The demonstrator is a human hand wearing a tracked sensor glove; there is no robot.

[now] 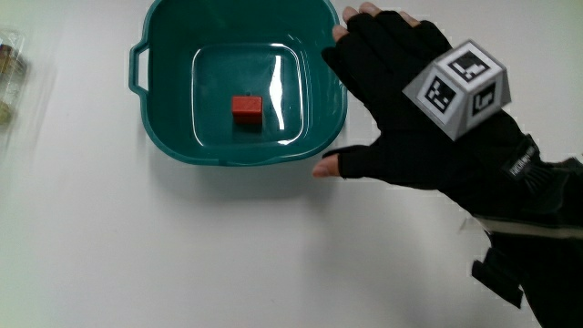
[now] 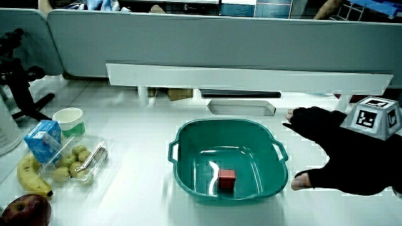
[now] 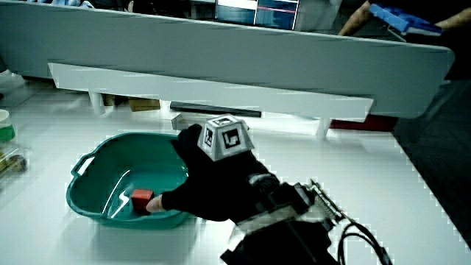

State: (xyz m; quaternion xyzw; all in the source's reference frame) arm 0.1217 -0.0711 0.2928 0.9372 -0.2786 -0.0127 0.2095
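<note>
A small red cube (image 1: 247,109) lies on the floor of a teal basin (image 1: 173,137) with two handles. The gloved hand (image 1: 401,109) hovers at the basin's rim, beside the handle there, with its fingers spread and its thumb stretched toward the rim nearer the person. It holds nothing.
At the table's edge, away from the hand, lie a clear box of kiwis (image 2: 78,162), a banana (image 2: 28,177), an apple (image 2: 25,210), a blue carton (image 2: 44,139) and a paper cup (image 2: 69,119). A low partition (image 2: 220,37) stands along the table.
</note>
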